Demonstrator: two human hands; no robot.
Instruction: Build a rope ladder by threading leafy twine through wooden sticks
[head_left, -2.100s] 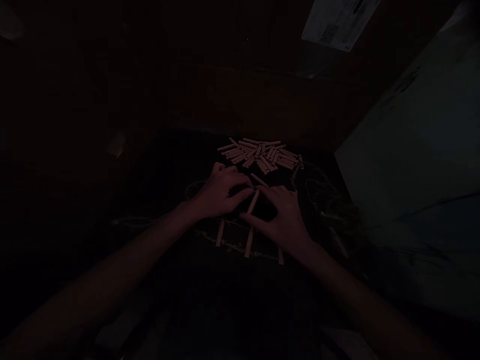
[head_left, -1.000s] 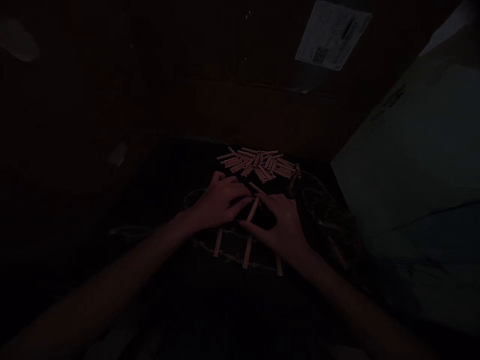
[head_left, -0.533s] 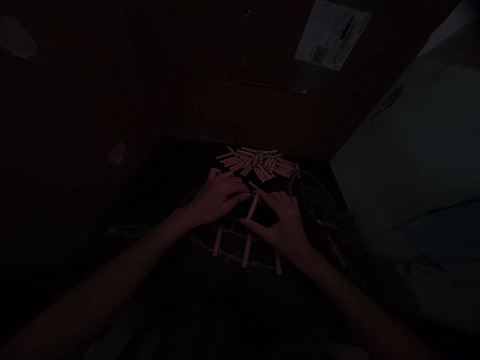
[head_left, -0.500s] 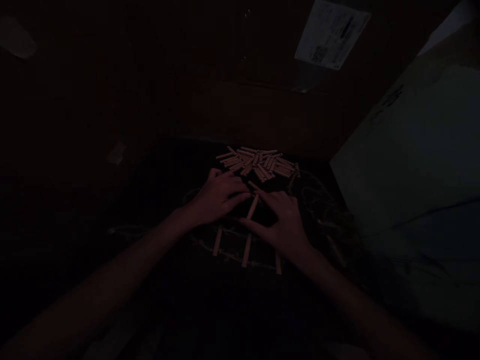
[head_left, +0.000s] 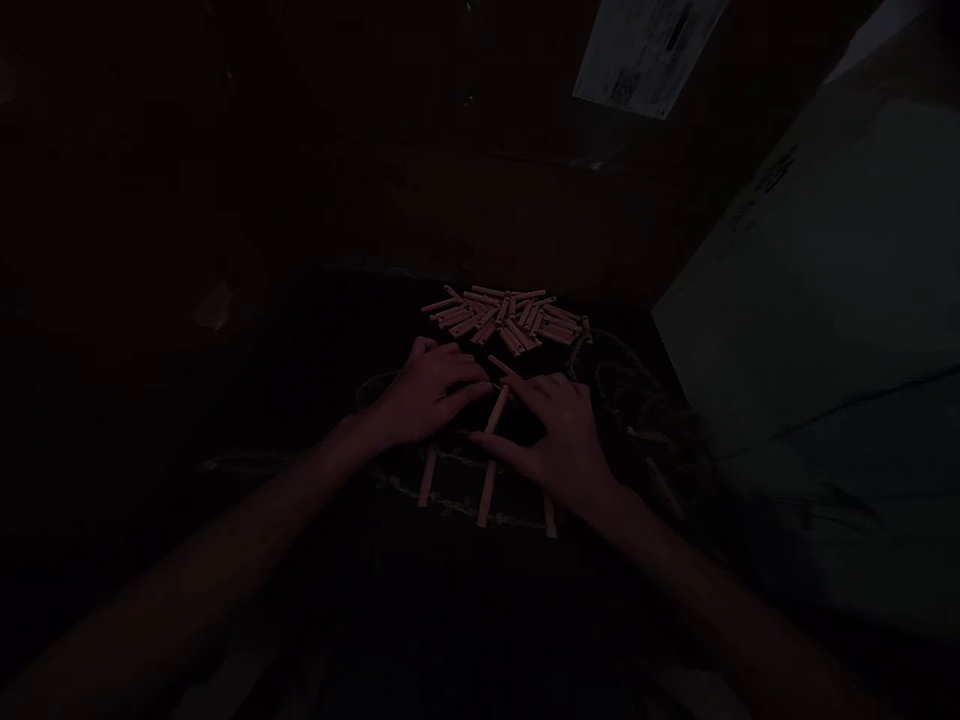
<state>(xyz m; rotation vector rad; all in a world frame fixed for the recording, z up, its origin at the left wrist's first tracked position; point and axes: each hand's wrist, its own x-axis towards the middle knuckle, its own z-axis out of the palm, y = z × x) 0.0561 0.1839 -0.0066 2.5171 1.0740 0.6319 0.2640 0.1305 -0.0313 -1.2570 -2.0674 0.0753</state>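
Note:
Dim light hides much detail. In the head view my right hand (head_left: 564,430) grips a thin wooden stick (head_left: 496,410), with the thumb near its lower end and the fingers at its top. My left hand (head_left: 431,390) is closed, thumb and forefinger pinched together close to the stick's top end; what they pinch is too small and dark to make out. Below the hands lies a rope ladder (head_left: 487,495) of short wooden rungs joined by thin knotted cord (head_left: 409,490). One rung is partly hidden behind my right wrist.
A pile of short wooden sticks with holes near their ends (head_left: 517,322) lies beyond my hands. Loose cord (head_left: 630,370) curls at the right. A brown wall (head_left: 487,220) rises behind, bearing a paper sheet (head_left: 645,60); a pale wall (head_left: 840,270) stands at right.
The whole view has shifted slightly, so everything sits a little further left and higher. Both hands keep nearly the same pose around the stick.

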